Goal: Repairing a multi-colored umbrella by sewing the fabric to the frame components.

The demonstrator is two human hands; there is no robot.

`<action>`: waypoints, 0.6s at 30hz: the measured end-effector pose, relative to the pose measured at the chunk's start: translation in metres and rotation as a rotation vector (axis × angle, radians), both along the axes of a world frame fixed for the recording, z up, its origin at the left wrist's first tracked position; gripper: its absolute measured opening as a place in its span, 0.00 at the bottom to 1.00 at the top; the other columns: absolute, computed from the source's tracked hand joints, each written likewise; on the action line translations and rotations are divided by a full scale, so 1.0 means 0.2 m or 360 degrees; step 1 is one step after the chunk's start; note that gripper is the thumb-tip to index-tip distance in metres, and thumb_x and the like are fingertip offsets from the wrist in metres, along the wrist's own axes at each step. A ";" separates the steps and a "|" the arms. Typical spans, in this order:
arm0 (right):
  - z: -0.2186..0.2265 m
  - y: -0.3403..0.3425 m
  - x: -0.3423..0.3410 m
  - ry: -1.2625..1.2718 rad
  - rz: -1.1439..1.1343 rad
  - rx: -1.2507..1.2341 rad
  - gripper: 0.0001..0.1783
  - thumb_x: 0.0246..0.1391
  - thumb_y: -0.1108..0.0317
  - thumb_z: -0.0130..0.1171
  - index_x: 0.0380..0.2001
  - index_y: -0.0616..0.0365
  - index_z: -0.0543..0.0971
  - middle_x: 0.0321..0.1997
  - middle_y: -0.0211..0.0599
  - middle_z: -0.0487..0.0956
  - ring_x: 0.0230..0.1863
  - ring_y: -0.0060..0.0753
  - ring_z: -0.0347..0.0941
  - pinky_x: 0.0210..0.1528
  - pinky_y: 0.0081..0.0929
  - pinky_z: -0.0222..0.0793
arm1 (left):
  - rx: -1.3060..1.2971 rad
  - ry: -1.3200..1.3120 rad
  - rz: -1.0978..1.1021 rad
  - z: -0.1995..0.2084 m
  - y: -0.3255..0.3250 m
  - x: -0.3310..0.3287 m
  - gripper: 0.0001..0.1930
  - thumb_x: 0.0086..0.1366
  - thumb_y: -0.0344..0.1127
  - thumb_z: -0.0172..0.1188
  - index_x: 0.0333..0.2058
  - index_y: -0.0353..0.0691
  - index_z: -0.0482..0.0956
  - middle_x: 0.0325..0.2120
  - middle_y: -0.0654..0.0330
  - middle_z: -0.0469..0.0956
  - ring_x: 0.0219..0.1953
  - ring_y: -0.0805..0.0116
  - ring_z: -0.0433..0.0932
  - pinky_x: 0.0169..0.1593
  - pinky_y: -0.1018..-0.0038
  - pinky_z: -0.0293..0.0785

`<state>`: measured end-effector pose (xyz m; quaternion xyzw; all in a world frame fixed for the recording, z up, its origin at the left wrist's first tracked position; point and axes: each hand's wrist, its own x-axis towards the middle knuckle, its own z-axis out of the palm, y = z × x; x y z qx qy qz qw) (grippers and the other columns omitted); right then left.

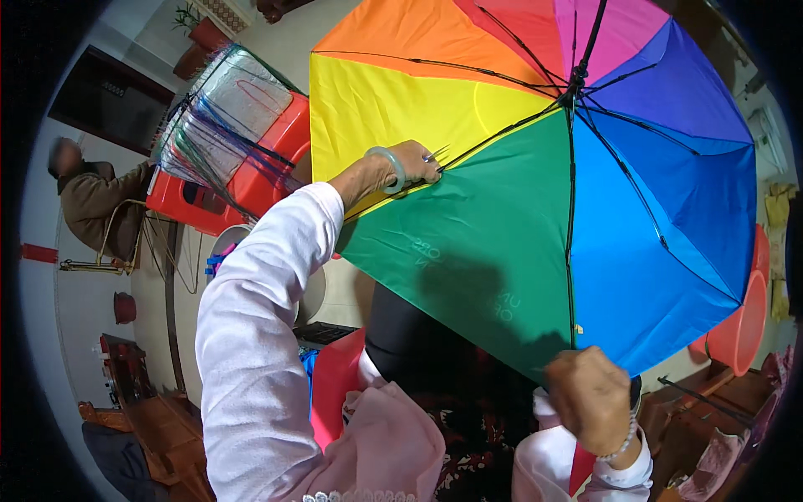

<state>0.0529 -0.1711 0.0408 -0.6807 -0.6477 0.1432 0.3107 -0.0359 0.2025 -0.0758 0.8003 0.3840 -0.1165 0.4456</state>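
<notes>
An open fabric umbrella with rainbow-coloured panels and black metal ribs (535,209) fills the view, held up before the person. The left hand (411,163) (pale green bangle at the wrist) pinches a rib. The right hand (590,397) closes on the canopy's lower edge.

Open rainbow umbrella (535,217), underside up

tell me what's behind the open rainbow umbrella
Past the open rainbow-panelled umbrella, a red plastic stool shows at its left edge and a red plastic basin at its right. Whatever lies directly behind the canopy is covered. The left hand touches a rib.
</notes>
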 end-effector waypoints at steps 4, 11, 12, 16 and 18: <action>-0.01 0.11 -0.11 0.0026 0.0144 -0.0001 0.08 0.36 0.77 0.56 0.25 0.61 0.73 0.30 0.39 0.73 0.29 0.37 0.69 0.28 0.29 0.65 | 0.0058 -0.0026 -0.0001 0.02 -0.01 0.00 0.12 0.45 0.39 0.62 0.27 0.37 0.77 0.18 0.65 0.72 0.19 0.74 0.66 0.24 0.75 0.64; -0.19 0.13 -0.14 -0.0447 0.0290 0.0066 0.10 0.35 0.75 0.55 0.27 0.61 0.73 0.36 0.40 0.72 0.35 0.36 0.68 0.34 0.28 0.66 | 0.0057 -0.0058 0.0066 -0.11 -0.15 -0.01 0.13 0.44 0.39 0.61 0.24 0.34 0.76 0.16 0.59 0.73 0.19 0.69 0.68 0.24 0.72 0.65; -0.20 0.12 -0.14 -0.0486 0.0338 0.0048 0.09 0.35 0.74 0.55 0.27 0.61 0.73 0.37 0.40 0.72 0.35 0.36 0.68 0.34 0.28 0.66 | 0.0102 -0.0074 0.0090 -0.14 -0.17 0.00 0.13 0.42 0.37 0.61 0.20 0.31 0.76 0.17 0.55 0.74 0.20 0.65 0.70 0.25 0.70 0.67; -0.21 0.11 -0.13 -0.0575 0.0360 0.0049 0.09 0.36 0.74 0.54 0.27 0.61 0.72 0.38 0.40 0.72 0.36 0.36 0.68 0.34 0.27 0.66 | -0.0082 -0.0045 0.0212 -0.19 -0.26 0.01 0.11 0.42 0.37 0.60 0.19 0.33 0.76 0.16 0.55 0.74 0.18 0.63 0.70 0.24 0.69 0.67; -0.21 0.10 -0.13 -0.0576 0.0323 0.0017 0.09 0.36 0.73 0.53 0.27 0.61 0.72 0.37 0.40 0.72 0.35 0.36 0.68 0.34 0.26 0.65 | -0.0081 -0.0030 0.0217 -0.18 -0.25 0.04 0.11 0.42 0.37 0.60 0.19 0.33 0.76 0.16 0.55 0.74 0.18 0.64 0.70 0.23 0.70 0.67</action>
